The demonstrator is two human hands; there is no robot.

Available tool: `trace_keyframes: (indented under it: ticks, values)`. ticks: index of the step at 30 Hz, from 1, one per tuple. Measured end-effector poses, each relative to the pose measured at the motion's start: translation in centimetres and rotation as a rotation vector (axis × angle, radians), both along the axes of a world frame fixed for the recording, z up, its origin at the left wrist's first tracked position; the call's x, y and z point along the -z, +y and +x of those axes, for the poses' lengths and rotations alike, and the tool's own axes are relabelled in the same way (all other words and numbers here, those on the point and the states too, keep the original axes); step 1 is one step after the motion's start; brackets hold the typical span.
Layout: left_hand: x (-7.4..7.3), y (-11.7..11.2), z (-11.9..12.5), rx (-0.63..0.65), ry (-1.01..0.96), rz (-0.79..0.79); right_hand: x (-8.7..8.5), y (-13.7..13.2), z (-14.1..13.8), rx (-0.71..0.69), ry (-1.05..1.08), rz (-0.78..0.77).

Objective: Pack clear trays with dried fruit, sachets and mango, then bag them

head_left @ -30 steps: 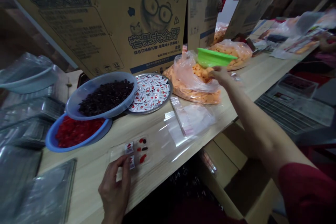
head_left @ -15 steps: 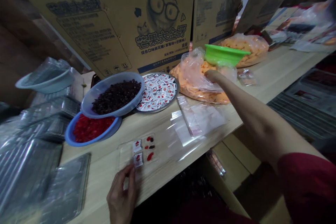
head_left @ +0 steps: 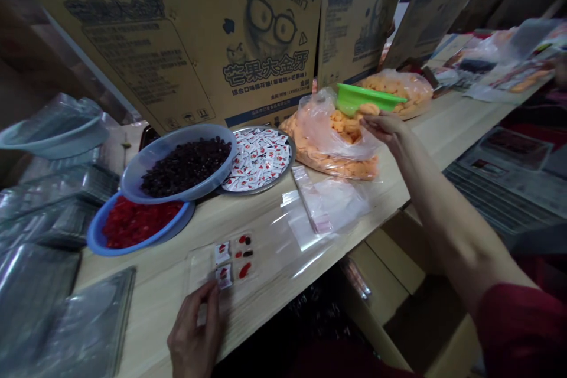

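The right hand [head_left: 386,125] has risen from the open bag [head_left: 319,136] of orange pieces [head_left: 343,125], its fingers pinching one orange piece [head_left: 368,109] above it. Nearest on the counter [head_left: 163,283], the left hand [head_left: 194,331] is at the clear tray's [head_left: 201,260] near edge, thumb and forefinger close together; whether they grip it I cannot tell. Two white packets [head_left: 222,252] lie in the tray. Far right sits the bag, a green basin [head_left: 370,97] behind it.

Printed cardboard boxes [head_left: 195,41] at the back, pale basin [head_left: 55,140] at far left, open carton [head_left: 387,263] lower right.
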State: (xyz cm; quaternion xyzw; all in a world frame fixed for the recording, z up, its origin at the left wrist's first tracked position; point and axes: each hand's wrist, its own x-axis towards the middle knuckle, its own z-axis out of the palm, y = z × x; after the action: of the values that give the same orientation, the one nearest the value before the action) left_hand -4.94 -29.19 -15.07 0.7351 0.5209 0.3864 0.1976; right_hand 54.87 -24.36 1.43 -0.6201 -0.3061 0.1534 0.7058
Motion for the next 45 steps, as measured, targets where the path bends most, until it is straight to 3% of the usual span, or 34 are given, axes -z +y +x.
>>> trace_keyframes:
  ticks: [2,4,7,10,13,15,19,22,26,29,34,38,45]
  values:
    - [-0.4,-0.1,1.1,-0.03,-0.051,-0.035,-0.5,-2.7,-2.3,-0.069,0.087,-0.026]
    - [-1.6,-0.7,3.0,-0.055,-0.143,-0.106,0.7,-5.0,-6.7,-0.189,0.228,-0.012]
    - [-3.7,-1.9,6.8,0.013,-0.394,-0.27,5.2,-7.0,-16.7,-0.426,0.475,-0.058]
    - [-4.4,-2.3,9.6,0.226,-0.604,-0.452,10.8,-7.5,-27.7,-0.668,0.73,-0.2]
    - [-3.3,-1.9,9.0,0.15,-0.696,-0.489,14.7,-7.0,-35.7,-0.818,0.901,-0.249]
    - [-2.6,-1.4,6.6,0.041,-0.683,-0.457,15.9,-6.1,-38.3,-0.867,0.931,-0.258]
    - [-2.2,1.9,-0.1,-0.086,-0.478,-0.301,16.0,-4.6,-39.1,-0.843,0.878,-0.324]
    - [-2.3,6.1,-3.8,0.052,-0.127,-0.202,15.8,-4.2,-39.0,-0.813,0.764,-0.356]
    - [-2.4,11.2,-4.9,0.355,0.324,-0.232,16.2,-4.5,-39.5,-0.809,0.638,-0.37]
    - [-2.0,13.0,-4.0,0.403,0.476,-0.23,16.3,-4.6,-39.9,-0.82,0.586,-0.399]
    - [-0.1,12.7,-2.9,0.251,0.317,-0.034,16.1,-4.2,-40.3,-0.855,0.492,-0.376]
    - [1.7,11.4,-3.1,0.107,0.117,-0.018,16.2,-3.5,-40.8,-0.873,0.439,-0.374]
    - [1.9,7.0,-4.2,0.186,0.156,-0.095,16.2,-4.4,-40.4,-0.921,0.375,-0.373]
